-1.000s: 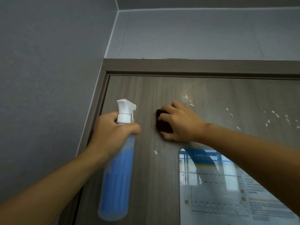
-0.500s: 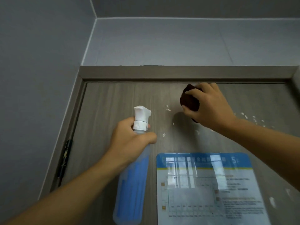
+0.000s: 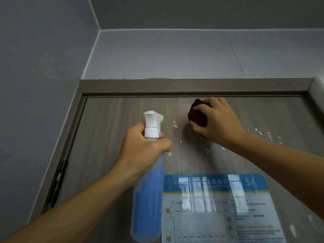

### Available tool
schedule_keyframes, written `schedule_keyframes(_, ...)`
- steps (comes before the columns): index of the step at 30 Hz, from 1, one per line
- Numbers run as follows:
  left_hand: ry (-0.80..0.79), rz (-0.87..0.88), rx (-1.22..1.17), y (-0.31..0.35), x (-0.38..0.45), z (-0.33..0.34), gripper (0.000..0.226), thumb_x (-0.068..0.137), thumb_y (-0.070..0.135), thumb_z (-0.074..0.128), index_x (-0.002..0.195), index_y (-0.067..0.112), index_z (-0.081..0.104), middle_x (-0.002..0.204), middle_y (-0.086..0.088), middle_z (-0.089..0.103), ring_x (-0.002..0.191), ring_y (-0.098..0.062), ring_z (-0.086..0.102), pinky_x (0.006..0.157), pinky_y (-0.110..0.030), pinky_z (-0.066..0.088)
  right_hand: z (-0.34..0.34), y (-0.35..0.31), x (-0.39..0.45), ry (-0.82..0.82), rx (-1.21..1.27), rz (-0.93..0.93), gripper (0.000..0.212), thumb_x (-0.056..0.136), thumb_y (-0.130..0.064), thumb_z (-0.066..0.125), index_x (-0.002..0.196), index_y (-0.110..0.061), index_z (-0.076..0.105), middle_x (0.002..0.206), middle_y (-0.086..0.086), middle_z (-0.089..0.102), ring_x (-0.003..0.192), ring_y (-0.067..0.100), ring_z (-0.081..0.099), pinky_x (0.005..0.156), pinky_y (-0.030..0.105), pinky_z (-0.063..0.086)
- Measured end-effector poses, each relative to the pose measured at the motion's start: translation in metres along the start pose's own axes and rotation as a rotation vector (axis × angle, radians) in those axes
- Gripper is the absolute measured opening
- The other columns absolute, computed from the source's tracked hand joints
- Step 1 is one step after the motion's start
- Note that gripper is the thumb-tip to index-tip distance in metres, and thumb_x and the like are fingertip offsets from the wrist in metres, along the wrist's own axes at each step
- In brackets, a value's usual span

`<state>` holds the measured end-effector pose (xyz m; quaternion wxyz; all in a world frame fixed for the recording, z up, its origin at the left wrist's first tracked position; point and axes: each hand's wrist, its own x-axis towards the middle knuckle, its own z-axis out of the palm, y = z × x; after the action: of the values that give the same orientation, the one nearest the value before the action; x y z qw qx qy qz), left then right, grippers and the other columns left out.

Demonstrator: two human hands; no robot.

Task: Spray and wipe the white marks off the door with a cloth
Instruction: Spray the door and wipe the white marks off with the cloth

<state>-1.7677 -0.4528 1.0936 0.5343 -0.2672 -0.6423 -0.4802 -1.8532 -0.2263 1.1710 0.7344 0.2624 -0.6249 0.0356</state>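
Observation:
The grey wood-grain door (image 3: 112,130) fills the lower view. My left hand (image 3: 142,149) grips the neck of a blue spray bottle (image 3: 148,199) with a white trigger head, nozzle pointing right. My right hand (image 3: 217,123) holds a dark brown cloth (image 3: 197,114), bunched near the door's top; the frame does not show whether it touches the door. White marks (image 3: 174,124) sit between the bottle head and the cloth. More white marks (image 3: 268,135) dot the door to the right of my right wrist, and some lie below my hand (image 3: 206,150).
A glossy blue and white floor-plan sign (image 3: 219,207) is stuck on the door below my hands. The door frame (image 3: 175,85) runs across the top, with a dark hinge (image 3: 57,183) at the left. Grey walls lie above and left.
The view has shifted from the door's left side toward its middle. My right hand moved the cloth up and right, from beside the bottle to near the door's top. My left hand still holds the bottle.

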Motion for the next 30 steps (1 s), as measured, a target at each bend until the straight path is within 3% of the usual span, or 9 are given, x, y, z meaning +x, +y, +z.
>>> schedule_keyframes(6,0.031,0.025,0.009,0.008,0.014,-0.005,0.039,0.055,0.024,0.078,0.091,0.010,0.073,0.083,-0.013,0.071,0.071,-0.019,0.064,0.063,-0.038,0.053,0.007,0.003,0.016,-0.057,0.030,0.003,0.050,0.085,-0.045,0.078,0.124,-0.015,0.069,0.124,0.013,0.064,0.107,0.037,0.056,0.091,0.047,0.052)
schedule_keyframes(11,0.042,-0.035,0.060,0.017,0.045,-0.037,0.046,0.059,0.022,0.083,0.094,-0.005,0.070,0.083,-0.025,0.071,0.071,-0.028,0.066,0.065,-0.040,0.053,0.018,-0.003,0.045,-0.175,0.076,0.023,0.052,0.093,-0.045,0.071,0.138,-0.020,0.064,0.142,0.012,0.055,0.125,0.036,0.051,0.106,0.045,0.045)
schedule_keyframes(16,-0.023,-0.078,0.201,0.005,0.057,-0.068,0.040,0.063,0.016,0.084,0.097,-0.002,0.071,0.094,-0.028,0.072,0.075,-0.034,0.070,0.069,-0.042,0.055,0.042,-0.014,0.046,-0.221,0.030,0.065,0.054,0.097,-0.062,0.054,0.143,-0.033,0.054,0.153,0.002,0.043,0.133,0.033,0.041,0.105,0.048,0.038)
schedule_keyframes(19,-0.090,-0.105,0.265,-0.010,0.056,-0.078,0.049,0.055,0.022,0.079,0.099,0.000,0.071,0.096,-0.026,0.072,0.083,-0.042,0.072,0.070,-0.043,0.056,0.049,-0.015,0.041,-0.238,0.029,0.071,0.061,0.096,-0.071,0.038,0.144,-0.035,0.048,0.158,0.001,0.035,0.136,0.034,0.037,0.107,0.050,0.035)
schedule_keyframes(26,-0.138,-0.115,0.169,-0.028,0.061,-0.075,0.039,0.058,0.016,0.079,0.095,0.005,0.072,0.081,-0.011,0.071,0.074,-0.024,0.067,0.070,-0.040,0.054,0.044,-0.014,0.044,-0.301,0.112,0.080,0.065,0.093,-0.064,0.020,0.146,-0.037,0.047,0.161,-0.002,0.031,0.138,0.033,0.033,0.110,0.049,0.033)
schedule_keyframes(30,-0.111,-0.141,0.106,-0.036,0.066,-0.068,0.040,0.058,0.014,0.078,0.095,0.000,0.070,0.075,-0.011,0.068,0.070,-0.026,0.065,0.069,-0.041,0.054,0.046,-0.009,0.045,-0.322,0.046,0.042,0.055,0.101,-0.061,0.032,0.149,-0.037,0.045,0.161,-0.002,0.030,0.138,0.034,0.035,0.111,0.050,0.037)
